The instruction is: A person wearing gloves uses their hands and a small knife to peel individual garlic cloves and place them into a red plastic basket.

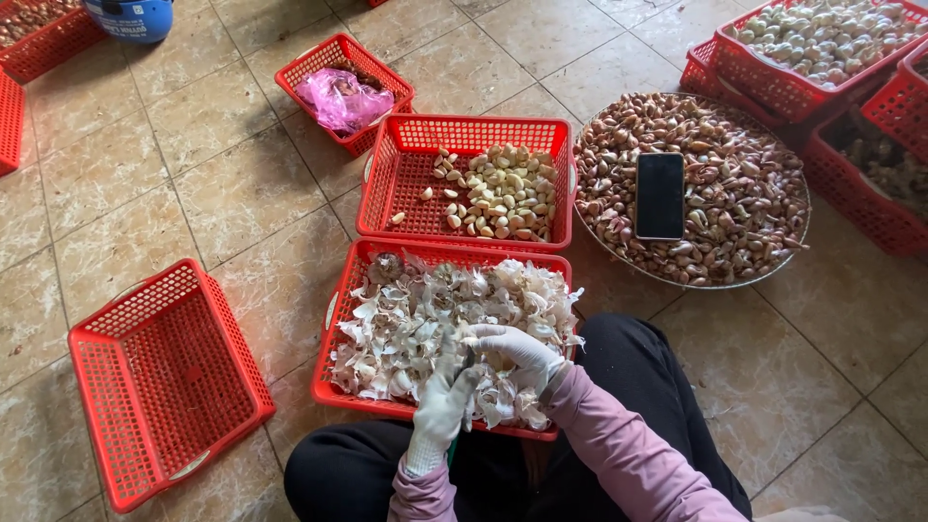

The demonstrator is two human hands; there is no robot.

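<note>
Red plastic, an empty basket (pixel 164 382) sits far left; next, the white-gloved left hand (pixel 442 406) and right hand (pixel 517 353) meet over a basket of garlic skins (pixel 338 372), fingers curled around something too small to tell; beyond lies a basket of peeled cloves (pixel 411 179), and rightward a phone (pixel 660 195) on a tray of unpeeled garlic (pixel 773 251)

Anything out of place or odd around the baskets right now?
Yes: a dark phone lies face up on the unpeeled garlic in the round tray, an odd spot among food. The empty basket at left sits skewed. Nothing looks spilled.
</note>
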